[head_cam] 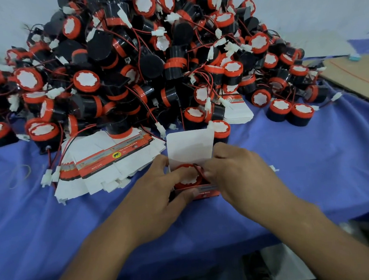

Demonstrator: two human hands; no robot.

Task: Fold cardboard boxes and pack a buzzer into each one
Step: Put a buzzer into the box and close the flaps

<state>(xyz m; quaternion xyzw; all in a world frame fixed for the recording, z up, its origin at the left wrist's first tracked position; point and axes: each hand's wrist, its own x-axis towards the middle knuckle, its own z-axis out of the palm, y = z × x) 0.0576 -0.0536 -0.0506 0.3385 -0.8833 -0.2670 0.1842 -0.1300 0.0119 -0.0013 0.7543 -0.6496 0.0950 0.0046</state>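
Head view: the left hand [161, 194] grips the small printed carton [205, 193], thumb pressed on its near wall, fingers curled round the left side. Inside that grip sits the buzzer [188, 180], red cap with white centre facing up. The right hand [237, 175] closes in from the other side, fingertips pinching the red wire [198, 167] at the cap's edge. The white lid flap [191, 148] stands open just beyond both hands. Left of the left hand lie flat carton blanks [106, 166]; farther out rises a heap of buzzers [150, 54], all on a blue cloth [313, 162].
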